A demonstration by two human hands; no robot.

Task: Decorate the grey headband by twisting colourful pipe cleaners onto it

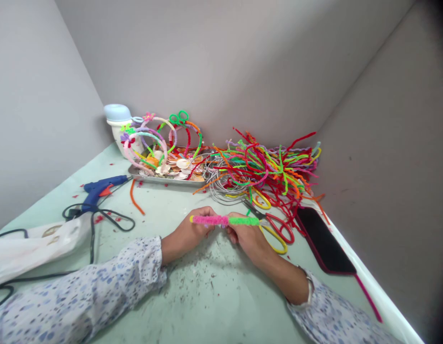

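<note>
My left hand point(192, 234) and my right hand point(246, 237) meet near the middle of the green-topped table point(210, 296). Together they grip a rod wrapped in fuzzy pipe cleaner point(224, 220), pink at the left end and green at the right. Just right of my right hand lie scissors with red and yellow handles point(276, 233), their blades pointing up and left. Behind the hands is a large tangled heap of multicoloured pipe cleaners point(267, 167). Neither hand touches the heap.
A blue hot glue gun point(99, 189) with a black cord lies at left, by a white bag point(35, 243). A metal tray of shells point(167, 177) holds pipe-cleaner headbands point(145, 143). Also present are coiled wire point(221, 184), a black phone point(325, 241), and grey walls behind and beside.
</note>
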